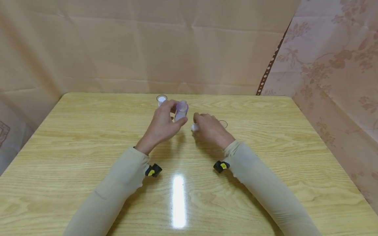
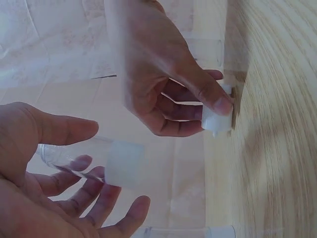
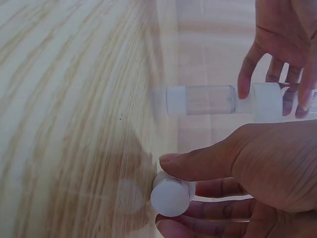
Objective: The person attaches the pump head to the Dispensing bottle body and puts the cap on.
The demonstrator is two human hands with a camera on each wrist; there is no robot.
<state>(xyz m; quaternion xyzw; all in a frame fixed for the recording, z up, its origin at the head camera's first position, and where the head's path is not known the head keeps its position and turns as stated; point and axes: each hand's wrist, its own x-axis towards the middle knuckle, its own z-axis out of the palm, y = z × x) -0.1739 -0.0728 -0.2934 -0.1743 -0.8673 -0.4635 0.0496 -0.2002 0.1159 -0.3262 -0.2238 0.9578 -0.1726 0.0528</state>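
Note:
My left hand (image 1: 165, 123) holds a clear plastic bottle (image 1: 181, 111) off the table, between the thumb and the fingers. Its white end part (image 2: 125, 164) points down at the table in the left wrist view. To the right, my right hand (image 1: 210, 128) pinches a small round white cap (image 3: 171, 197) between thumb and fingers, close to the tabletop. A little nub sticks out from this cap in the left wrist view. The fingers cover part of the cap, so whether it touches the wood I cannot tell.
Behind my left hand stands another clear container (image 1: 161, 98) with a white part, near the table's (image 1: 103, 131) back edge. A clear round rim (image 1: 223, 124) shows just beyond my right hand. Beige cloth (image 1: 165, 46) hangs behind the table.

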